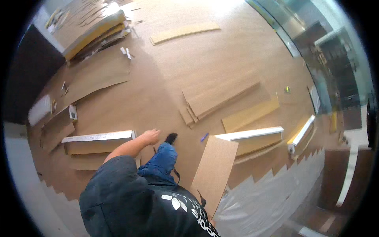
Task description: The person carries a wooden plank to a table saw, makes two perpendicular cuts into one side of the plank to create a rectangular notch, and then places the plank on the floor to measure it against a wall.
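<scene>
A wood-look floor plank (218,164) stands tilted at my right side. My right hand (212,222) grips its lower edge, low in the picture; only a bit of that hand shows beside my dark shirt, and its fingers are mostly hidden. My left arm reaches forward over the floor, bent at the elbow. At its end my left hand (151,136) has its fingers curled in loosely, with nothing visible in them. It is above the floor, close to the right end of a long white-topped carton (98,136). A blue marker-like object (204,137) lies left of the plank's top.
Several stacked planks (221,94) lie ahead, with a yellowish plank (252,114) beside them. Another long open carton (252,133) is right of my plank. Plastic sheeting (272,193) borders a stepped floor edge at right. Cardboard (90,75) and a tape measure (287,89) lie farther off.
</scene>
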Demonstrator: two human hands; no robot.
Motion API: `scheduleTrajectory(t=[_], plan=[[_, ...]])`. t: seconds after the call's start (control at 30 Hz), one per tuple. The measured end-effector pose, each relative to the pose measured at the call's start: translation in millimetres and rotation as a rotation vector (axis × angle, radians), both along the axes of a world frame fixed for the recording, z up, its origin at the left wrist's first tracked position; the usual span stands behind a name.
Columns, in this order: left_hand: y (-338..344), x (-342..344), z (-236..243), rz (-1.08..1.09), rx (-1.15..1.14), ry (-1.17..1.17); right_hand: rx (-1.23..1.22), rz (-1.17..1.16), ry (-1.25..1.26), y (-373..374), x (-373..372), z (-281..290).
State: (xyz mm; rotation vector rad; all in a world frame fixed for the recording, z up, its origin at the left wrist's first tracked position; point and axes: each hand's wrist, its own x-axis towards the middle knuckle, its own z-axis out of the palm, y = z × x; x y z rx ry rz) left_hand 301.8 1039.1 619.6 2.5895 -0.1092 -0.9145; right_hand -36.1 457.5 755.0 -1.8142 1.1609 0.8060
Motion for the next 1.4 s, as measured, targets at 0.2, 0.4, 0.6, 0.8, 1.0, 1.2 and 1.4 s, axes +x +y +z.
scheduleTrajectory(t=[0.2, 0.4, 0.6, 0.8, 1.0, 1.2, 1.4], plan=[[240, -125, -104, 0.548, 0.174, 0.579, -0.018, 0.166, 0.067, 102, 207, -5], [280, -6, -106, 0.345, 0.074, 0.668, -0.066, 0.339, 0.056, 162, 433, 25], [340, 255, 13, 0.896, -0.286, 0.067, -0.169, 0.489, -0.085, 232, 636, 26], [444, 314, 24, 1.525, -0.551, -0.084, -0.135, 0.432, -0.094, 354, 870, 0], [468, 179, -22, 1.845, -0.225, 0.231, -0.023, 0.494, -0.331, 520, 1112, -29], [464, 233, -52, 2.675, -0.73, 0.515, -0.317, 0.656, -0.141, 740, 1330, 9], [702, 570, -61, 1.64, -0.589, 0.479, -0.471, 0.884, -0.447, 903, 1489, 48]])
